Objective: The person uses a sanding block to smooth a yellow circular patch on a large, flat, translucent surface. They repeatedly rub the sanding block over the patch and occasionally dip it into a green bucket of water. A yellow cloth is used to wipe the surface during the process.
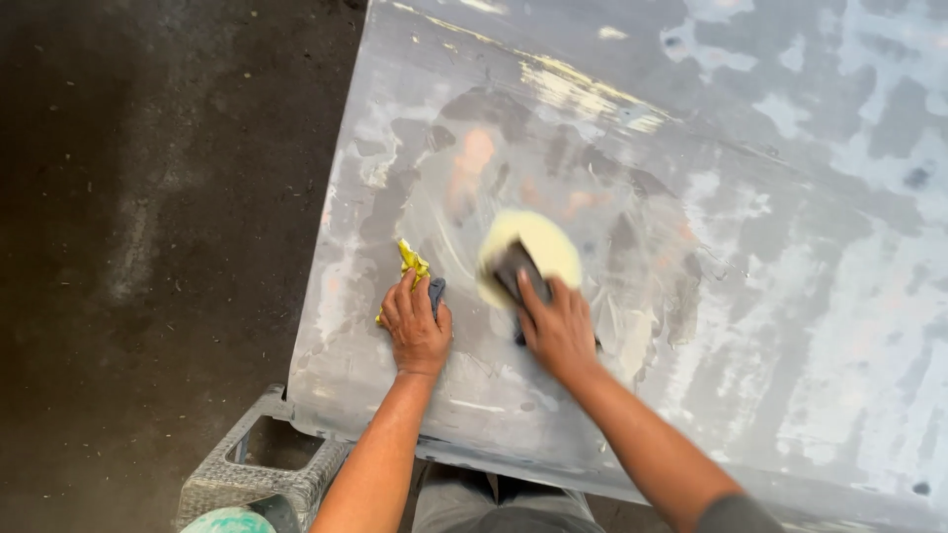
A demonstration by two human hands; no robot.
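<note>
Grey woven basket (259, 472) is being seen at lower left under the panel edge; its inside is looking dark, contents not readable. Teal round object (229, 520) is being cut off by the frame bottom. A dark spreader (520, 277) is being gripped by the right hand (560, 331) on a pale yellow filler patch (533, 250), mid-panel. A yellow-and-grey rag (417, 275) is being pinned flat by the left hand (417, 331) on the grey sanded panel (770, 296). Right hand is being blurred.
</note>
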